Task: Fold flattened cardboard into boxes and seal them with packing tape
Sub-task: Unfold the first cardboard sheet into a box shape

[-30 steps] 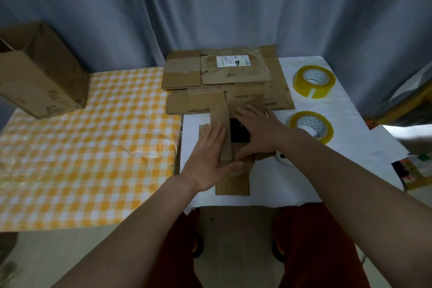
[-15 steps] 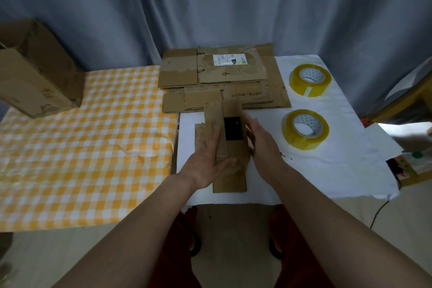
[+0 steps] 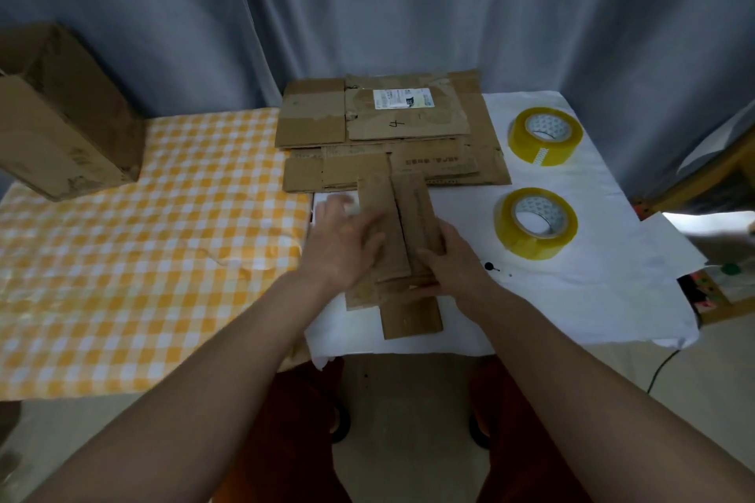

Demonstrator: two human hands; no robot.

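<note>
A made-up box [image 3: 61,114] stands at the checked cloth's [image 3: 143,257] far left corner. On the white surface [image 3: 572,290], near its front edge, lies the small cardboard [image 3: 402,241]. The left hand [image 3: 345,243] rests flat on its left flap, fingers spread; the right hand [image 3: 453,261] grips its right side. A flat stack [image 3: 388,135] sits at the back edge, two tape rolls [image 3: 545,135] [image 3: 536,221] towards the right edge.

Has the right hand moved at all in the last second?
Yes. The right hand has slid off the top of the small cardboard piece to its right edge, nearer the person, judged against the nearer tape roll.
</note>
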